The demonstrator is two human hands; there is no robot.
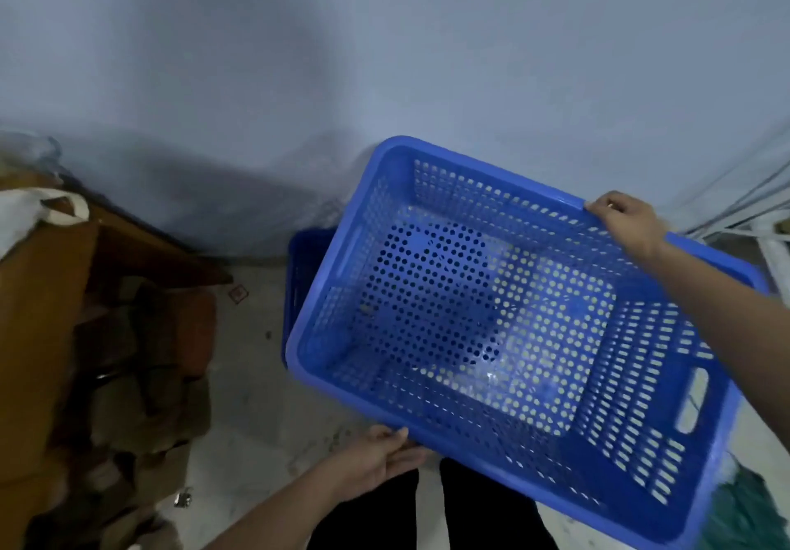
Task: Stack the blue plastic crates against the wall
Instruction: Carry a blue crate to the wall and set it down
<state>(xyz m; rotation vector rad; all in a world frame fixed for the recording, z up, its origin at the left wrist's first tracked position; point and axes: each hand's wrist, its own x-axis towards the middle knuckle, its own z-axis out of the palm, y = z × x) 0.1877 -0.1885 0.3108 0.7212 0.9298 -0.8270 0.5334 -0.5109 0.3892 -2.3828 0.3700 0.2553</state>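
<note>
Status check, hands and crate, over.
Left hand and right hand grip held crate by rims. Second crate below by wall. Nothing blocking.

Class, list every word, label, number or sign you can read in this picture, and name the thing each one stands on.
No text here can be read.
Small red square mark on the floor by the wall: too small and blurred to read.
Held blue crate, gripped by the left hand and right hand: no lettering visible.
Second blue crate beneath it: none visible.
Cardboard boxes: no print legible.
</note>
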